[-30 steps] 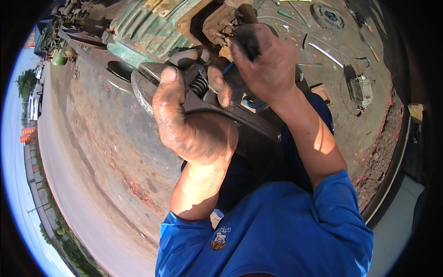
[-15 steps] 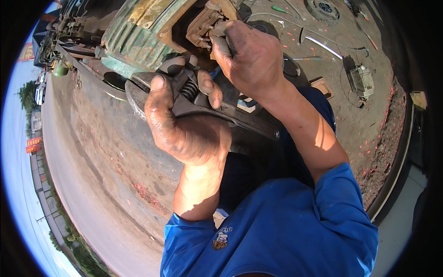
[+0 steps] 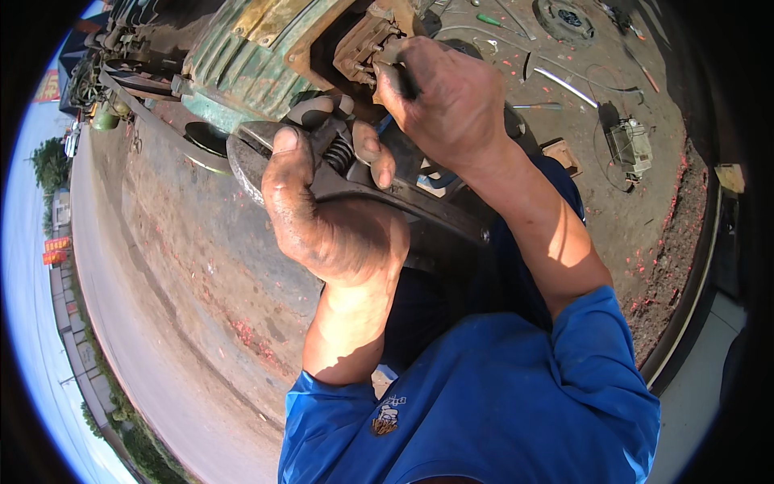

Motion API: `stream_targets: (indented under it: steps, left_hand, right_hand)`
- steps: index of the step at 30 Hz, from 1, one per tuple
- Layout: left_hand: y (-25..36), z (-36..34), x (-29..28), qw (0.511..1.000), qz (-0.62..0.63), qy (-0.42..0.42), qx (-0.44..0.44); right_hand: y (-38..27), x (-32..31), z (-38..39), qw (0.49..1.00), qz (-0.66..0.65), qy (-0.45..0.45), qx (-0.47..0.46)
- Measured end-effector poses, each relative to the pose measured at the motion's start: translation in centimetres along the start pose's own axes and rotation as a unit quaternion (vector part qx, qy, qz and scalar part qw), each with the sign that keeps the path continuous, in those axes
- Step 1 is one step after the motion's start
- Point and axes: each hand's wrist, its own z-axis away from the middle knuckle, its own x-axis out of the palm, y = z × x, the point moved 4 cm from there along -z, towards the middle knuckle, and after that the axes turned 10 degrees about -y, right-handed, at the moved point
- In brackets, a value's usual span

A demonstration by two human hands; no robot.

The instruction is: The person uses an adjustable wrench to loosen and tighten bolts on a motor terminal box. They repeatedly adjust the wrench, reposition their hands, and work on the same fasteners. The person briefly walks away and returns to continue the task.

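Note:
A large, dark adjustable wrench (image 3: 439, 213) lies across my left hand (image 3: 343, 238). My left fingers wrap around its head by the adjusting screw, the thumb along the jaw, and the handle runs off to the right under my right forearm. My right hand (image 3: 455, 101) is closed at a rusty block (image 3: 359, 50) with studs, set in an opening of a green, ribbed metal housing (image 3: 242, 60). Its thumb and curled fingers press together beside the studs. Whatever sits between those fingertips is hidden.
On the dirty ground to the right lie a green-handled screwdriver (image 3: 488, 19), a round metal disc (image 3: 568, 18), a shiny rod (image 3: 566, 86), a clear plastic box (image 3: 631, 148) and a small brown block (image 3: 563, 156). A road (image 3: 113, 274) passes on the left.
Both hands, the wrench and the housing appear shifted slightly right in the picture. My left hand keeps its grip on the wrench, and my right hand stays at the studs.

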Motion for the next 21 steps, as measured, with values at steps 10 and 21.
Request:
stream_targets:
  steps: [10, 21]
  left_hand:
    - [0.0, 0.1, -0.2, 1.000, 0.014, 0.006, -0.012]
    - [-3.9, 3.5, 4.6, 0.969, -0.172, -0.128, -0.125]
  right_hand:
    - [2.3, -2.8, 3.9, 0.936, -0.271, -0.094, 0.201]
    - [-1.3, -5.6, 9.7, 0.904, -0.382, -0.185, 0.057]
